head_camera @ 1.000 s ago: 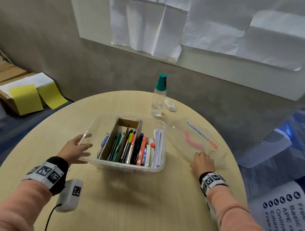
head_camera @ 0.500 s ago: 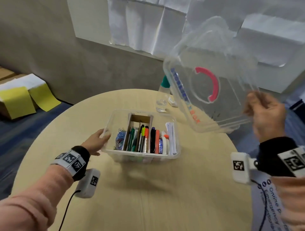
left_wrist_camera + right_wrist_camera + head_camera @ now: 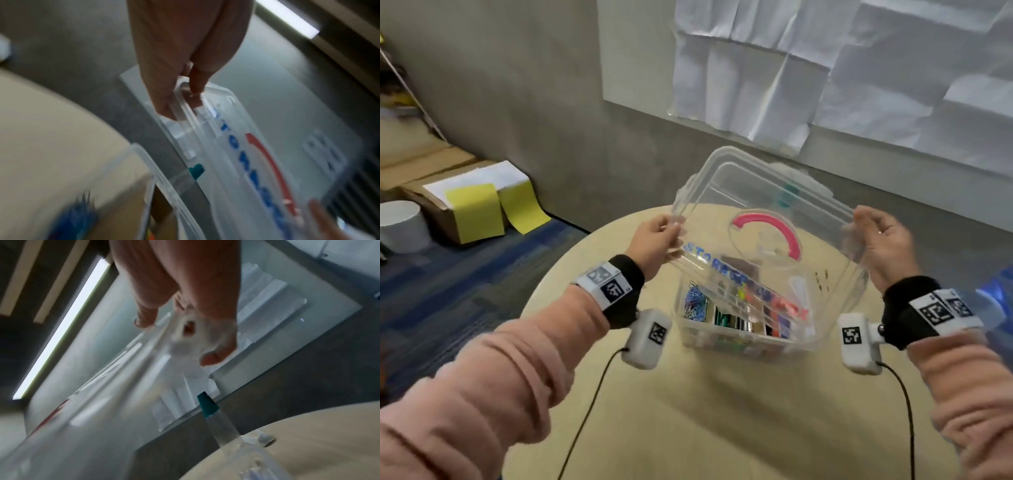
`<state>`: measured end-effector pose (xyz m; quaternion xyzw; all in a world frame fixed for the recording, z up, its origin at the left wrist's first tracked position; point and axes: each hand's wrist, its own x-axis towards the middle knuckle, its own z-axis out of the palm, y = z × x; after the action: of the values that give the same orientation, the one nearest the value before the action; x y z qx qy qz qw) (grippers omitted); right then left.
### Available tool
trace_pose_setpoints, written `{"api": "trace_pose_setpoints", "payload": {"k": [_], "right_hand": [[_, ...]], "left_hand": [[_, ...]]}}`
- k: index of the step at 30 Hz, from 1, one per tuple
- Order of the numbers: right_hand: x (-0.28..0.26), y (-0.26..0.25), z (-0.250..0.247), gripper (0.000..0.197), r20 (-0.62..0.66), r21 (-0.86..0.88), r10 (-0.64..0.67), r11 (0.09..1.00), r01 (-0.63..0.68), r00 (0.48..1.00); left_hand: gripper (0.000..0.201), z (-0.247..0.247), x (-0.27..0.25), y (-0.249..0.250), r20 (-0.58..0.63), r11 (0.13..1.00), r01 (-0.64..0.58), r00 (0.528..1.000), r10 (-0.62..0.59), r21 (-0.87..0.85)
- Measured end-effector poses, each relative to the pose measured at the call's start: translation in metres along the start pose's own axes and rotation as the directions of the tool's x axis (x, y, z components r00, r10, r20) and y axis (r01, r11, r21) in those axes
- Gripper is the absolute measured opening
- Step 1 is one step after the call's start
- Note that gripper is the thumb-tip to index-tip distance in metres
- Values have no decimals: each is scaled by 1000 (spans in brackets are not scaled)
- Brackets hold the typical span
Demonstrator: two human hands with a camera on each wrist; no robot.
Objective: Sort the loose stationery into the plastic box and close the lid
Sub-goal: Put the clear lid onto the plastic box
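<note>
A clear plastic lid (image 3: pixel 753 209) with a pink handle (image 3: pixel 770 229) and blue lettering hangs tilted in the air above the clear plastic box (image 3: pixel 743 339). My left hand (image 3: pixel 657 240) pinches the lid's left edge, and my right hand (image 3: pixel 883 240) grips its right edge. In the left wrist view the left hand (image 3: pixel 185 91) pinches the lid (image 3: pixel 257 154) at its corner. In the right wrist view the right hand (image 3: pixel 185 331) holds the lid (image 3: pixel 115 381) edge. The box holds blue paper clips (image 3: pixel 695 305), markers and pens, blurred through the lid.
The box stands on a round light wooden table (image 3: pixel 722 411). A clear bottle with a teal cap (image 3: pixel 207 405) stands behind the box, mostly hidden by the lid in the head view. Cardboard boxes with yellow sheets (image 3: pixel 476 209) lie on the floor at left.
My right hand lifted the lid off the table and swung it over the box. My left hand left the box's side and took the lid's left edge.
</note>
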<state>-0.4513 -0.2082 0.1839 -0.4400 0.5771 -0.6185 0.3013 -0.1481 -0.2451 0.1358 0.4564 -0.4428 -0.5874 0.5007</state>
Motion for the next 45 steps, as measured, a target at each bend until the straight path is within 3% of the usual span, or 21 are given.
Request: {"api": "trace_pose_setpoints", "payload": {"k": [3,5,7,8,10,12,14,16,17,21,24,27,29,31,34,36,38,41,45], "right_hand": [[-1,30,-2,38,54,-228,168,962,-151,984],[-4,51,-3,42,46,-241,285,933,-266,957],[-5,71,0,42,-24,-256,348,904,-342,937],[-5,78,1,45,-55,-292,362,885,-362,930],[-6,93,1,51,-107,-368,371,847,-383,923],[-8,105,-3,50,-125,-496,347,790,-361,930],[-11,115,-4,51,-120,-701,350,633,-329,929],[-16,121,-1,51,-112,-807,354,513,-293,929],[-18,124,1,50,-97,-808,355,517,-282,930],[-22,126,4,50,-35,-711,354,649,-272,935],[-26,131,3,48,-30,-685,323,683,-255,946],[-29,133,4,48,-10,-803,211,581,-133,978],[-24,131,2,55,84,-888,158,460,2,984],[-16,129,-1,61,217,-915,196,381,129,956],[-9,132,-2,55,303,-868,309,481,127,901],[-11,136,-2,48,295,-814,292,576,79,910],[-15,141,-3,46,246,-755,244,655,28,938],[-20,145,-2,51,133,-684,183,728,-44,974],[-27,146,2,41,-60,-667,129,732,-136,990]], "left_hand": [[22,6,-5,-29,-78,977,133,986,-148,-169],[21,9,-9,-50,-91,967,213,970,-227,-142],[24,12,-9,-67,-138,972,225,967,-213,75],[25,13,-9,-71,-172,950,189,974,-149,249],[29,12,-9,-75,-189,794,103,982,15,599],[37,10,-12,-77,-147,572,91,988,52,815],[40,8,-17,-81,-121,470,93,992,30,878],[38,5,-22,-87,-123,491,90,992,34,866],[38,4,-23,-90,-127,520,96,992,24,849],[43,2,-24,-96,-144,606,141,989,-44,783],[47,9,-24,-95,-139,620,156,987,-76,769],[71,14,-15,-83,-81,491,104,994,-68,865],[81,16,-1,-70,26,381,19,993,-112,924],[78,19,15,-57,113,336,-45,976,-185,941],[67,26,30,-54,141,366,-31,950,-278,930],[67,27,34,-66,114,297,-10,936,-333,955],[70,25,35,-75,110,276,-11,931,-347,961],[73,24,32,-74,84,318,27,940,-331,948],[74,45,19,-71,-130,391,232,954,-270,891]]}}
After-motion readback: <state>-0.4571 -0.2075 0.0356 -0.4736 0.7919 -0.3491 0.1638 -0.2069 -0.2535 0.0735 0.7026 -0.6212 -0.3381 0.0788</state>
